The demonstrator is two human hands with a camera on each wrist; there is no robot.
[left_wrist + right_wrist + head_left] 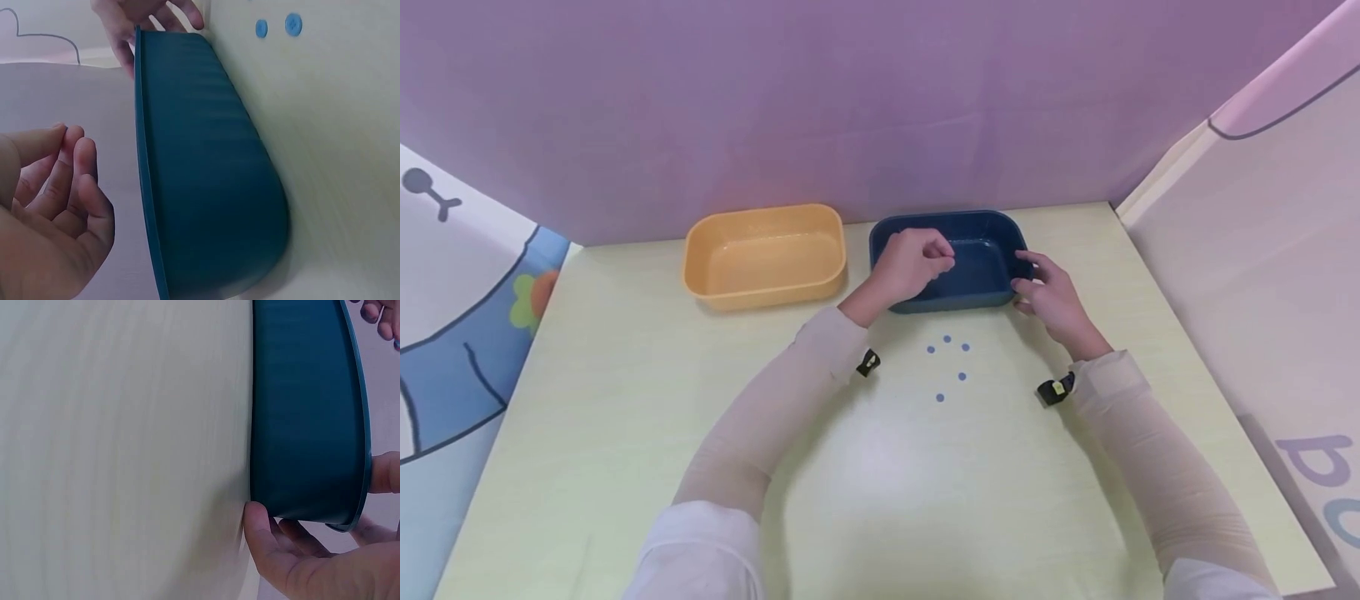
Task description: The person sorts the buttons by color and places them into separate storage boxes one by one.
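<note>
Over the dark blue plastic tray (pixel 955 301), my left hand (pixel 913 265) pinches a tiny blue thing between thumb and fingertips. It looks like a button, though the fingers cover nearly all of it. My right hand (pixel 1054 298) holds the tray's right end, with one finger over the rim and others against the outer wall, as the right wrist view shows. Several small blue buttons (pixel 962 377) lie scattered on the table in front of the tray. Two of them show in the left wrist view, one being the round button (pixel 293 24).
A yellow-orange tray (pixel 760 297) of similar shape stands to the left of the dark blue one. Both sit near the back edge of the pale wooden table (pixel 865 500), against a purple panel (pixel 850 108). Printed panels flank the table on both sides.
</note>
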